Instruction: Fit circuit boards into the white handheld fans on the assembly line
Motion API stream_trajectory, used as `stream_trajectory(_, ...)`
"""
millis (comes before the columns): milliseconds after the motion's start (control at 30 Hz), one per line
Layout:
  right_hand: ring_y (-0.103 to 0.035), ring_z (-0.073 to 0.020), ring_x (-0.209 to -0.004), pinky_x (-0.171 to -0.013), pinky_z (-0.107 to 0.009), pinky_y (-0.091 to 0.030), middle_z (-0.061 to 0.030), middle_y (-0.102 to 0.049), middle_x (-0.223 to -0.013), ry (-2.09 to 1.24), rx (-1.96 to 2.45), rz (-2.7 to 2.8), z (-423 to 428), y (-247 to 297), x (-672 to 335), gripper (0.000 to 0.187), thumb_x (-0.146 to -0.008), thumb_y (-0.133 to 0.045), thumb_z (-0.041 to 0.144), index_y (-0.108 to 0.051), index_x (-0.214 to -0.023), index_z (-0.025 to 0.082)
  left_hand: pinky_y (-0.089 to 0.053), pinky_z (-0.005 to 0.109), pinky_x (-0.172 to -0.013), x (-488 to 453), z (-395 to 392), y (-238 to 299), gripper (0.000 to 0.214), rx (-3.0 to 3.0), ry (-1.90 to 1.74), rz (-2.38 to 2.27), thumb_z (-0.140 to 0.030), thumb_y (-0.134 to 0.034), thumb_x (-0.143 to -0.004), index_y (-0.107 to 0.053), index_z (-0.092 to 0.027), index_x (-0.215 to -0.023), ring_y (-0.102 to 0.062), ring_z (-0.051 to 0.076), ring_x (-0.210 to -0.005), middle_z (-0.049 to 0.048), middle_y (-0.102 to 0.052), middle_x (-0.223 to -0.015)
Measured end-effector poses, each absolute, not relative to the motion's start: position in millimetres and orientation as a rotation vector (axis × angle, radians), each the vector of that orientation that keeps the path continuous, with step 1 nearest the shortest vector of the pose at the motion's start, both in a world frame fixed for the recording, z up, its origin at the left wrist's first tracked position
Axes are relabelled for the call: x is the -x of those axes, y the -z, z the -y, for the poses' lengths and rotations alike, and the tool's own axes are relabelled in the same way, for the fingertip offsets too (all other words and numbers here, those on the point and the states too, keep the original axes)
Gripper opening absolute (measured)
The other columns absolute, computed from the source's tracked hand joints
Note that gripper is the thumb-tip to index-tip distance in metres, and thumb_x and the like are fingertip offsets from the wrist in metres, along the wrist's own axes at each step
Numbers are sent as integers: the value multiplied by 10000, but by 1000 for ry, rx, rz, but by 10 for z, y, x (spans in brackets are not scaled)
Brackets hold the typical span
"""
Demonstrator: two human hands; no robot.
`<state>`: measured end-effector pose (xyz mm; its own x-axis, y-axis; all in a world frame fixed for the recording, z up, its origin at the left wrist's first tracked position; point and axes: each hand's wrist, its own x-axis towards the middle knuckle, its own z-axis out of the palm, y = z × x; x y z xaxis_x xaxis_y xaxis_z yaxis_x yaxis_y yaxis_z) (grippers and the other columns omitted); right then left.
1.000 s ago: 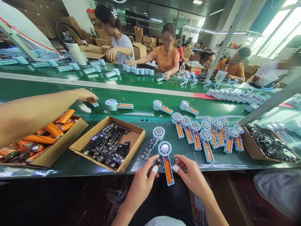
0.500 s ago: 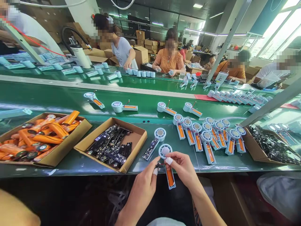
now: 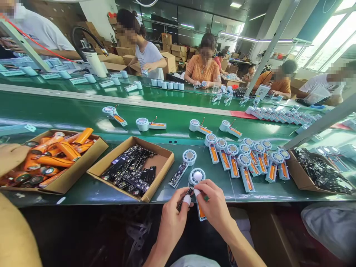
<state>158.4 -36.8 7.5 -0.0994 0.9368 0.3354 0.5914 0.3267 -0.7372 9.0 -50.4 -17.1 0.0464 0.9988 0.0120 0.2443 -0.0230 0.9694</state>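
Note:
A narrow black circuit board [image 3: 190, 191] is pinched between the thumb and fingers of my left hand [image 3: 172, 217]. The thumb and index finger of my right hand [image 3: 216, 203] close at the board's upper end; what they grip is hidden. Both thumbs wear white covers. Under my hands lies a light-blue handheld fan [image 3: 197, 175], its round head away from me and an orange battery [image 3: 201, 213] in its open handle. My right hand partly covers that handle. Just beyond, another fan [image 3: 189, 157] has a circuit board [image 3: 178, 174] over its handle.
Left stand a carton of orange batteries [image 3: 62, 189] and a carton of circuit boards [image 3: 150, 194]. Several fans [image 3: 244, 160] cluster to the right, before another board carton [image 3: 303, 181]. More fans lie on the green conveyor [image 3: 172, 107]. Someone's arm [image 3: 13, 226] reaches in at left; co-workers sit opposite.
My left hand has raised the circuit board and turned it more into view; my right fingers have closed in on its end. At left, another person's hand has come over the battery carton.

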Motion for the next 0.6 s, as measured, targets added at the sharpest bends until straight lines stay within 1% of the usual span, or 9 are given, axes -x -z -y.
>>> stream_trajectory(100, -648, -186, -785, -703, -275, -520, -70, -675, -918, -423, 1408, 1902, 399, -91, -1568, 262, -876, -481, 72, -705, -937, 193, -639, 324, -729, -105, 530, 197, 297, -1571, -1133, -1395, -259, -465, -921, -691, -180, -1097, -770, 211, -778, 101, -794, -1025)
stream_trajectory(200, -638, -207, -838, -739, -295, -521, -85, -677, -963, -359, 1416, 2005, 417, -95, -1554, 287, -908, -448, 63, -690, -966, 207, -619, 347, -881, -118, 564, 238, 310, -1774, -1240, -1428, -216, -463, -935, -718, -186, -1108, -762, 240, -974, 105, -783, -1100)
stream_trajectory(267, -636, -211, -860, -757, -298, -522, -93, -679, -980, -374, 1386, 2006, 406, -83, -1556, 293, -920, -433, 63, -683, -973, 207, -598, 346, -938, -111, 565, 249, 328, -1854, -1275, -1414, -185, -459, -943, -719, -185, -1143, -739, 242, -1058, 107, -772, -1141)
stream_trajectory(400, -648, -190, -823, -751, -277, -521, -67, -681, -910, -547, 1320, 1879, 332, -72, -1612, 254, -927, -463, 88, -685, -956, 208, -602, 343, -925, -37, 485, 188, 326, -1868, -1208, -1312, -163, -473, -946, -733, -191, -1141, -746, 231, -1019, 99, -775, -1128)
stream_trajectory(533, -668, -188, -840, -764, -275, -518, -60, -707, -938, -717, 1259, 1872, 259, -138, -1706, 267, -924, -515, 113, -716, -1069, 213, -609, 322, -880, 64, 379, 90, 325, -1816, -1118, -1201, -175, -482, -953, -748, -208, -1136, -744, 219, -985, 91, -775, -1116)
stream_trajectory(600, -681, -189, -857, -781, -276, -519, -61, -715, -943, -801, 1215, 1868, 236, -167, -1739, 237, -921, -548, 128, -743, -1025, 212, -616, 300, -829, 104, 343, 67, 333, -1805, -1077, -1151, -174, -483, -954, -743, -218, -1158, -748, 200, -913, 83, -772, -1120)
